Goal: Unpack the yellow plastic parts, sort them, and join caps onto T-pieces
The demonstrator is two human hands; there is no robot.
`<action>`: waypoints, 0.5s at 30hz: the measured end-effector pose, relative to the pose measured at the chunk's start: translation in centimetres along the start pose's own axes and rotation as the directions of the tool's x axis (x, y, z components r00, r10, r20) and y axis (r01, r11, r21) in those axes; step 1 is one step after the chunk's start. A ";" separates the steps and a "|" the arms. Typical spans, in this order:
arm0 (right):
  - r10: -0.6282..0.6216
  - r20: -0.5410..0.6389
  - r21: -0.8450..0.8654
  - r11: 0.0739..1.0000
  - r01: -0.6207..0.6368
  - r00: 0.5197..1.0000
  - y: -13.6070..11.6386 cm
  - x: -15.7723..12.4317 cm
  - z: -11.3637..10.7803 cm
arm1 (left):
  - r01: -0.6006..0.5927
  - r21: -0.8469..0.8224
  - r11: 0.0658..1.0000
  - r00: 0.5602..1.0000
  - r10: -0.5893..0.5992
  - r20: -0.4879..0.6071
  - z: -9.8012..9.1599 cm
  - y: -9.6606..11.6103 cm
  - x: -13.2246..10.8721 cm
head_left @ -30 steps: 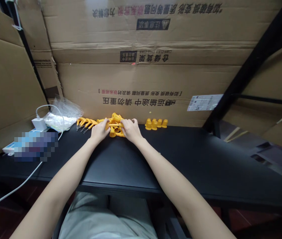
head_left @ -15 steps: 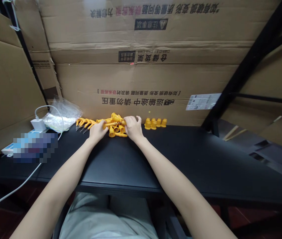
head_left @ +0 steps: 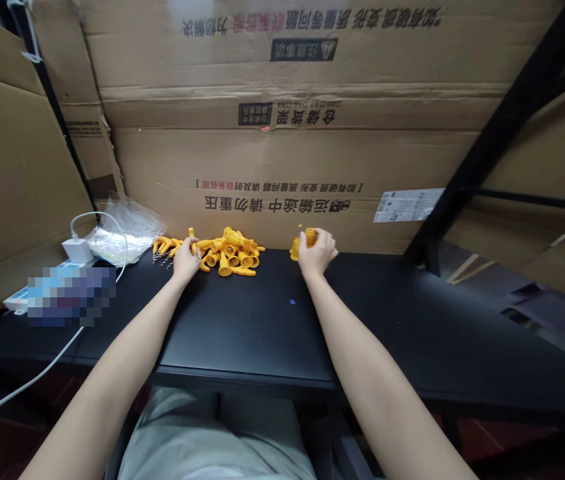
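My left hand [head_left: 186, 262] pinches a yellow corkscrew [head_left: 192, 239] whose handle stands upright, its metal spiral showing by the fingers. Left of that hand lies a row of yellow corkscrews [head_left: 163, 245], spirals toward me. A heap of yellow bell-shaped sleeves and handles [head_left: 232, 248] lies just right of it. Farther right, my right hand [head_left: 318, 252] closes round a yellow bell-shaped sleeve [head_left: 310, 235] at the standing group. Other yellow sleeves [head_left: 294, 250] show beside its thumb; the rest of that group is hidden behind the hand.
A cardboard wall [head_left: 282, 157] backs the black table [head_left: 242, 327]. On the left are a clear plastic bag [head_left: 125, 233], a white charger [head_left: 76, 251] with a cable, and a power strip [head_left: 15, 301] beside a blurred item. A black frame post [head_left: 487, 140] slants at right.
My right hand has moved right from the heap to the standing sleeves and closed on one. My left hand has shifted slightly left, now with a corkscrew upright in its fingers.
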State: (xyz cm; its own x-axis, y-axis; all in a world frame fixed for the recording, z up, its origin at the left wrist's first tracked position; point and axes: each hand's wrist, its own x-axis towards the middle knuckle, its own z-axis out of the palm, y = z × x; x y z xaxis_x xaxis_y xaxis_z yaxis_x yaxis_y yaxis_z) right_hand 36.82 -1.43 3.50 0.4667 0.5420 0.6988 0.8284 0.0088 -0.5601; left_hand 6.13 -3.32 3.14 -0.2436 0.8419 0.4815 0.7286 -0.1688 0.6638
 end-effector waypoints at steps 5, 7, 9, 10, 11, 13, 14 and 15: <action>0.374 -0.048 0.072 0.926 -0.370 0.926 4.7 0.9 0.0 | 0.171 -0.325 0.930 0.984 -0.179 0.006 0.9 -1.6 1.1; 0.476 -0.018 0.120 0.874 -0.470 0.879 6.0 1.1 0.4 | 0.255 -0.397 0.882 0.962 -0.272 0.014 1.2 -2.1 1.5; 0.524 0.040 0.160 0.837 -0.523 0.851 7.0 1.3 0.9 | 0.307 -0.444 0.842 0.941 -0.338 0.011 1.3 -2.4 1.9; 0.527 0.069 0.168 0.831 -0.530 0.847 7.3 1.4 1.1 | 0.323 -0.463 0.825 0.933 -0.361 0.008 1.4 -2.5 2.0; 0.521 0.093 0.165 0.832 -0.530 0.848 7.5 1.5 1.3 | 0.335 -0.479 0.811 0.924 -0.381 0.001 1.4 -2.7 2.2; 0.502 0.132 0.126 0.847 -0.517 0.855 7.8 1.6 1.7 | 0.356 -0.495 0.793 0.908 -0.419 -0.018 1.4 -3.0 2.4; 0.495 0.149 0.101 0.853 -0.512 0.856 7.8 1.6 1.7 | 0.358 -0.487 0.797 0.904 -0.427 -0.034 1.5 -3.2 2.5; 0.491 0.163 0.075 0.859 -0.507 0.856 7.8 1.6 1.8 | 0.333 -0.452 0.828 0.913 -0.402 -0.064 1.5 -3.5 2.7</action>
State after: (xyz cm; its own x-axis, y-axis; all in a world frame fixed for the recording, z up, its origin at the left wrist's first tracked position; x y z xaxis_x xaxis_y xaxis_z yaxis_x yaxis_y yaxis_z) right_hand 43.49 1.01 -0.54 0.7557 0.6052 0.2502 0.4512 -0.2043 -0.8687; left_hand 3.90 0.28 1.22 -0.5569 0.8037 0.2094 0.2324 -0.0912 0.9683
